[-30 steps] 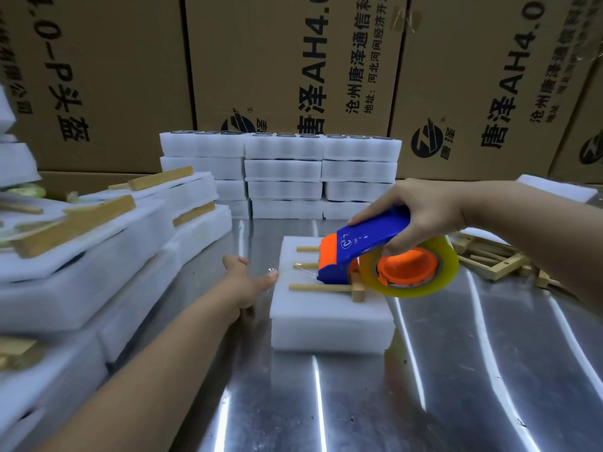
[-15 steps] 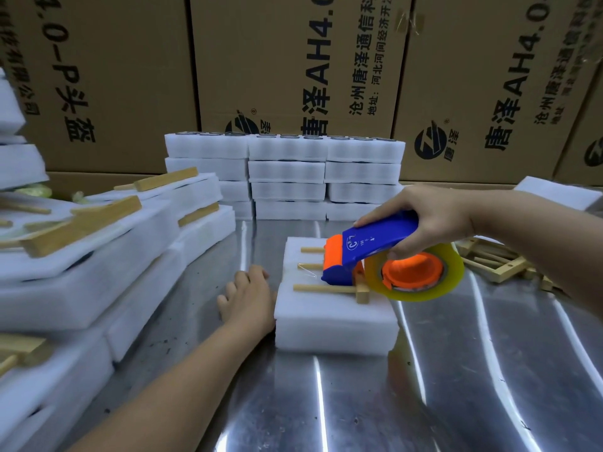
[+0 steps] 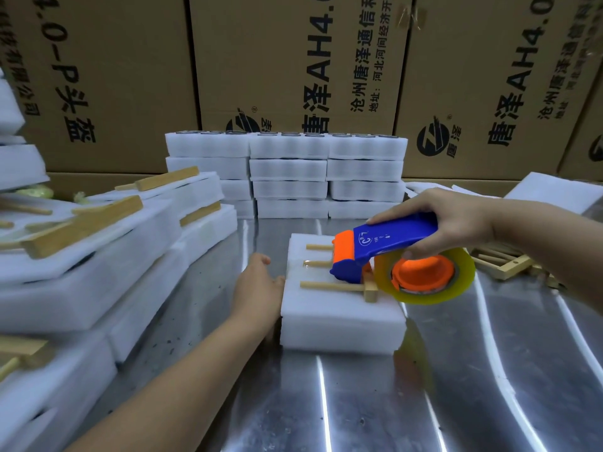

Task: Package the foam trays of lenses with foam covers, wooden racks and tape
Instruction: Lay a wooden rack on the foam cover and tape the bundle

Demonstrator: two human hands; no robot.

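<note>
A steel table runs to a far wall of cardboard boxes. At its middle lies the foam package, white layers with a wooden rack on top. The left hand, just clear of it a moment ago, now braces its left side with relaxed fingers. The right hand grips the tape dispenser, nose down on the rack, so taping looks ready to start.

Left hand isn't hovering palm-up beside the foam package anymore. It drops to the counter, then slides in, and now it's touching the package's left side, the side away from the tape dispenser.
</note>
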